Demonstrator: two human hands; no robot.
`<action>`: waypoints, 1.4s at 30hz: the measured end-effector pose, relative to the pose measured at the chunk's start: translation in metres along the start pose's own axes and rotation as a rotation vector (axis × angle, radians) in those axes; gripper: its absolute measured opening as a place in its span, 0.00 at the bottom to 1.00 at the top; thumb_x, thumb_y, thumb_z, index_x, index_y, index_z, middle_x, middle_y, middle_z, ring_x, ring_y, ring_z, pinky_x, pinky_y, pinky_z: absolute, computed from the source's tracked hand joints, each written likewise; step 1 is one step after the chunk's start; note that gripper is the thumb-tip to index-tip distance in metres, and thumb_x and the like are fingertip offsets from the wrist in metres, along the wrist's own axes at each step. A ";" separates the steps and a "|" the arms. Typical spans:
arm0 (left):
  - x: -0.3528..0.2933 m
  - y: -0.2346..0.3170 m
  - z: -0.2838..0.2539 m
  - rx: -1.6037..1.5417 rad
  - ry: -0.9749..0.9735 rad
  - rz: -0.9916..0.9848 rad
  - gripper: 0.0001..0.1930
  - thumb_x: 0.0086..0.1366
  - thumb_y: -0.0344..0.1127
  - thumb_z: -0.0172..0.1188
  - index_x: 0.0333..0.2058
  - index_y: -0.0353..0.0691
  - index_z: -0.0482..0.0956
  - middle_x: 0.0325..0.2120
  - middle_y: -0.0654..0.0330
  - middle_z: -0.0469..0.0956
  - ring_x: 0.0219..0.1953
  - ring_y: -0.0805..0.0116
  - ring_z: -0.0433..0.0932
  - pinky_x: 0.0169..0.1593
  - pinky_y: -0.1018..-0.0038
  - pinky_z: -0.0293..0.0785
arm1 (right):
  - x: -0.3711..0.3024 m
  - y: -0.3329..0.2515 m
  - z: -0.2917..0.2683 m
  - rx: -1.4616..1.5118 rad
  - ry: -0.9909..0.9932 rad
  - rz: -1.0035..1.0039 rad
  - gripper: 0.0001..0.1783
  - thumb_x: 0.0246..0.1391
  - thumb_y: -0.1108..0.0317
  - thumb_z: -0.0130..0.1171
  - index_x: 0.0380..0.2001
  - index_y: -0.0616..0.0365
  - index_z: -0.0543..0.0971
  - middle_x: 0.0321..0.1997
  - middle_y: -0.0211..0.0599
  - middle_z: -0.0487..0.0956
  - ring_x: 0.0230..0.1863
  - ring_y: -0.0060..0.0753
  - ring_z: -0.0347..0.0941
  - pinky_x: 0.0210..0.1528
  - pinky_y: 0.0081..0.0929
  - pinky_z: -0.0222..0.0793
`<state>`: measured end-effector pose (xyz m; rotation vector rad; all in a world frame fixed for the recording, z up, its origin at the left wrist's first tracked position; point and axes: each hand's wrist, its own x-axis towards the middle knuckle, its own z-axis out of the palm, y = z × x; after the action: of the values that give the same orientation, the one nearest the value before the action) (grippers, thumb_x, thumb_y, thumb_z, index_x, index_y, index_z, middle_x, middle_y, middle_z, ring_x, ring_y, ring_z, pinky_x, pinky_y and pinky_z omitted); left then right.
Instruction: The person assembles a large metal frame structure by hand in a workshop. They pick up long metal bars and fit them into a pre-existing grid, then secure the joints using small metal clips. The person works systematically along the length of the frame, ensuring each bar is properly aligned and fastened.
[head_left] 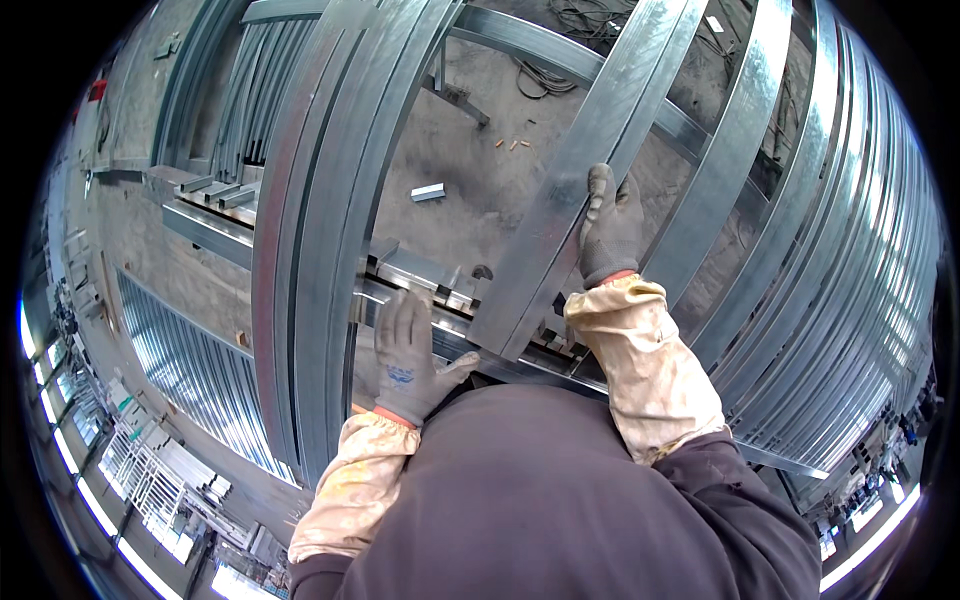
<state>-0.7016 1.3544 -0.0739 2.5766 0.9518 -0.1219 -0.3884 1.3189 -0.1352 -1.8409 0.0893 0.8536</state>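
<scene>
Both hands wear grey work gloves, with stained tan sleeve covers over the forearms. My left hand (406,365) is open, its fingers stretched forward and thumb apart. It lies over the near crosswise metal support (450,318), beside a stack of long steel beams (345,190); whether it touches the support I cannot tell. My right hand (612,230) is closed on the right edge of a long galvanized steel beam (545,245), which slants away from me with a seam along its length. The undersides of the right fingers are hidden.
More beams (725,150) lie to the right, beside a dense row of steel lengths (850,270). A far crossbar (530,45) runs beneath the beams. On the concrete floor are a short metal offcut (428,192), small orange pieces (514,145) and coiled cable (545,80).
</scene>
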 end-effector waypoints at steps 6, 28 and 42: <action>0.005 -0.009 -0.008 -0.094 -0.058 0.028 0.49 0.49 0.58 0.77 0.64 0.34 0.72 0.62 0.49 0.72 0.67 0.42 0.64 0.72 0.46 0.59 | 0.023 0.028 -0.018 0.025 0.125 -0.149 0.25 0.69 0.48 0.63 0.44 0.65 0.81 0.32 0.32 0.81 0.35 0.24 0.76 0.42 0.27 0.74; -0.047 -0.050 -0.074 -0.101 0.540 0.046 0.35 0.56 0.45 0.75 0.59 0.36 0.77 0.53 0.51 0.81 0.58 0.43 0.78 0.61 0.50 0.74 | 0.048 0.011 -0.015 -0.286 0.194 -0.712 0.29 0.64 0.57 0.69 0.60 0.63 0.75 0.41 0.36 0.79 0.40 0.32 0.76 0.46 0.34 0.76; -0.170 -0.119 -0.126 -0.056 0.113 -0.377 0.59 0.41 0.56 0.82 0.67 0.31 0.64 0.54 0.47 0.72 0.56 0.44 0.71 0.62 0.50 0.66 | -0.087 -0.036 0.184 -0.022 -0.434 -0.169 0.38 0.61 0.46 0.71 0.58 0.70 0.76 0.38 0.35 0.81 0.36 0.27 0.77 0.39 0.27 0.76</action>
<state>-0.9150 1.3828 0.0391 2.3463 1.4533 -0.0503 -0.5317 1.4608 -0.0905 -1.6178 -0.3449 1.1148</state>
